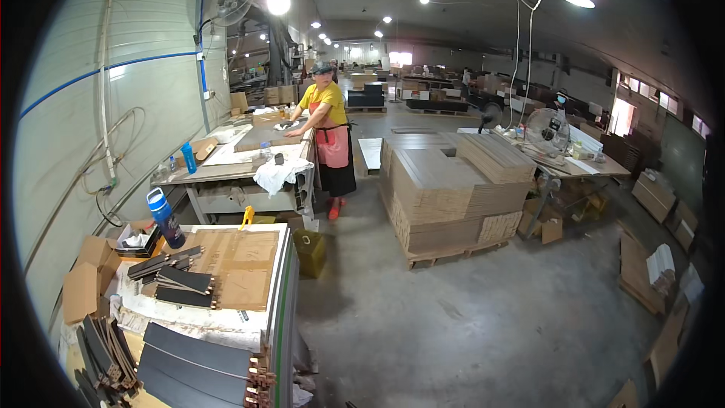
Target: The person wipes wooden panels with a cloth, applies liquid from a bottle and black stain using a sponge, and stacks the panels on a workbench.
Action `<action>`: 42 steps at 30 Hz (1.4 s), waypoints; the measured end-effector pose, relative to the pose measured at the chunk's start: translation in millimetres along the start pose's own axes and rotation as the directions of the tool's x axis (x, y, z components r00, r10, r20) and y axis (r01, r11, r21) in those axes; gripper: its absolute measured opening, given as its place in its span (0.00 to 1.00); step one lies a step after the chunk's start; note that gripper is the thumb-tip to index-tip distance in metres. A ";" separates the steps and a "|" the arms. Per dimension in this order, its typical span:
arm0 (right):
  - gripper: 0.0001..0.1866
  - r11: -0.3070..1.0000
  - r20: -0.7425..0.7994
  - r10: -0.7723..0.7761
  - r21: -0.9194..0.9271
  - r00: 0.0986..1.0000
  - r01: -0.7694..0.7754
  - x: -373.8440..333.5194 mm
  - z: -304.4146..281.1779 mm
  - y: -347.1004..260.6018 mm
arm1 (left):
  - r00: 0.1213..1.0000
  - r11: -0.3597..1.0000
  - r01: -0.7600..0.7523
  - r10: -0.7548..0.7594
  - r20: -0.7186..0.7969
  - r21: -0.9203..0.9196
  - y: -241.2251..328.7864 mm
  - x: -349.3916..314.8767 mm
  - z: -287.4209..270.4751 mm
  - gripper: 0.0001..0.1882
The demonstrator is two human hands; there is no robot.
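Observation:
Neither of my hands shows in the head view. Nearest to me, at the lower left, is a workbench (240, 325) with a white, worn top. Wide dark slats (192, 366) with pale pegs at their right ends lie along its near edge. Left of them a bundle of narrower dark strips (106, 347) leans together. Shorter dark pieces (181, 279) are heaped on and beside a sheet of brown cardboard (245, 264). Behind these a blue bottle (165, 219) stands tilted in view, and a yellow clamp-like tool (248, 216) rises at the bench's far edge.
A person in a yellow top and pink apron (332, 143) stands at a second bench (242, 170) bearing a white cloth (281, 176). Stacked brown boards (445, 189) fill a pallet mid-floor. A fan (547, 132) stands by the right-hand table. A yellow bin (310, 251) sits beside my bench.

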State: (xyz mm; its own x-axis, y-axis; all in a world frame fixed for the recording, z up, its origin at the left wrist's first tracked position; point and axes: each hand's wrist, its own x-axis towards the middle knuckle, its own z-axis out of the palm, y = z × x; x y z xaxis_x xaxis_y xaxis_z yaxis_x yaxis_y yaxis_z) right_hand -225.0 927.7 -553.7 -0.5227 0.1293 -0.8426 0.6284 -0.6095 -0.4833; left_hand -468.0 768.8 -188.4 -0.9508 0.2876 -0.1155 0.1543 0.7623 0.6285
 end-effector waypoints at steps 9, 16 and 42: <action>0.31 0.998 -0.111 -0.032 0.047 0.993 0.037 -33.8 -15.8 20.5 | 1.000 1.000 -0.002 0.003 0.020 -0.019 7.5 -8.1 3.2 0.34; 0.26 0.973 -0.042 0.035 0.227 0.998 -0.025 -45.0 -44.0 34.6 | 1.000 1.000 0.001 -0.001 0.009 -0.017 12.8 -20.9 3.1 0.34; 0.20 0.711 -0.982 0.171 0.177 0.078 0.680 -110.2 -306.7 -96.5 | 0.995 0.994 -0.104 0.104 0.005 0.041 69.7 -9.4 21.5 0.32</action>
State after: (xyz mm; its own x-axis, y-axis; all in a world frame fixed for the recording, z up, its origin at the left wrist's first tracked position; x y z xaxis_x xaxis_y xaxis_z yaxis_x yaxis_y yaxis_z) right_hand -51.4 1212.1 -487.0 0.6326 0.6742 -0.3811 -0.0107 -0.4844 -0.8748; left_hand -442.6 831.6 -160.1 -0.9282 0.3683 -0.0532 0.2634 0.7513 0.6051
